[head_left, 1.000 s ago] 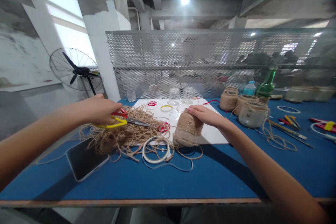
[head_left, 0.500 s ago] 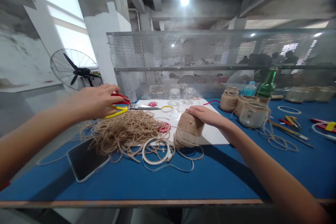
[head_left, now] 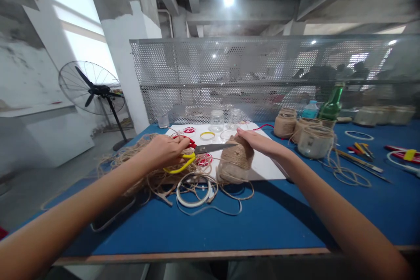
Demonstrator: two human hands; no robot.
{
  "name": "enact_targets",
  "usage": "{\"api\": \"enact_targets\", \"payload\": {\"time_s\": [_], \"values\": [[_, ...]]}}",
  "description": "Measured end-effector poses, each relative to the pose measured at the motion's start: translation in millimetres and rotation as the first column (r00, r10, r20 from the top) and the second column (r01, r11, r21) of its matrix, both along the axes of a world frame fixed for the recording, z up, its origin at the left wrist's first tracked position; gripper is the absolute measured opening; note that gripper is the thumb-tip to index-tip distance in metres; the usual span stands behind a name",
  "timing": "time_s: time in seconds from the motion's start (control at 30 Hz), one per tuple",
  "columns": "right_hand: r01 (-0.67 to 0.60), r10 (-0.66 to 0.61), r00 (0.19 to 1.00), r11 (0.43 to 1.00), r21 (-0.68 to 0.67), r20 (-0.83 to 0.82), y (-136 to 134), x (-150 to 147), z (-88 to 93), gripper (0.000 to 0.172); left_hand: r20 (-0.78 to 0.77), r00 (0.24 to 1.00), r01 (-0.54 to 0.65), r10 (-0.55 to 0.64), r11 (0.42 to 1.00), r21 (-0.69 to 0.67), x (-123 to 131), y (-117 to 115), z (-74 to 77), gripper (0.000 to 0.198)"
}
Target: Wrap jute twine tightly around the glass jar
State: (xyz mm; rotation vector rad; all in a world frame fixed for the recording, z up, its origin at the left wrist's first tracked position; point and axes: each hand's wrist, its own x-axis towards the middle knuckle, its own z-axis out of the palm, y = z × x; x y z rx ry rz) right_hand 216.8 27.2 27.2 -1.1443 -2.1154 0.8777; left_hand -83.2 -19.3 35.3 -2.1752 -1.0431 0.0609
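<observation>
My left hand (head_left: 163, 152) is shut on a pair of scissors (head_left: 197, 154) with yellow and red handles. Their steel blades point right, the tip close to a twine-wrapped jar (head_left: 236, 160) lying on a white board (head_left: 265, 167). My right hand (head_left: 259, 141) grips the top of that jar. Beneath my left forearm spreads a tangled pile of jute twine (head_left: 131, 159), with loose strands reaching a white ring (head_left: 192, 191). A red ring (head_left: 205, 159) lies just beyond the scissors. A phone (head_left: 111, 215) is mostly hidden beneath my left forearm.
Two glass jars (head_left: 217, 120) stand behind the board. Twine-wrapped jars (head_left: 315, 141), a green bottle (head_left: 332, 106) and hand tools (head_left: 361, 155) occupy the blue table (head_left: 278, 214) to the right. A perforated metal fence (head_left: 262, 78) runs behind the table.
My left hand has carried the scissors right and down, from above the twine pile to near the jar. My left forearm now covers most of the phone. My right hand stays on the jar.
</observation>
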Motion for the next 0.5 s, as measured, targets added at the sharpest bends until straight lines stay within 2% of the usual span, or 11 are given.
{"api": "enact_targets", "payload": {"time_s": [0.2, 0.3, 0.5], "values": [[-0.037, 0.037, 0.999, 0.999, -0.006, -0.004, -1, 0, 0.7, 0.070, 0.017, 0.995, 0.098, -0.100, 0.993, 0.067, 25, 3, -13.4, 0.031], [-0.047, 0.047, 0.999, 0.999, -0.016, -0.008, -2, 0, 1.9, 0.072, -0.029, 0.995, 0.101, -0.098, 0.986, 0.131, 31, 3, -19.4, 0.030], [-0.054, 0.053, 0.999, 0.997, -0.049, -0.013, 0, 1, 0.9, 0.072, -0.008, 0.998, 0.060, -0.060, 0.975, 0.213, 36, 4, -25.5, 0.031]]}}
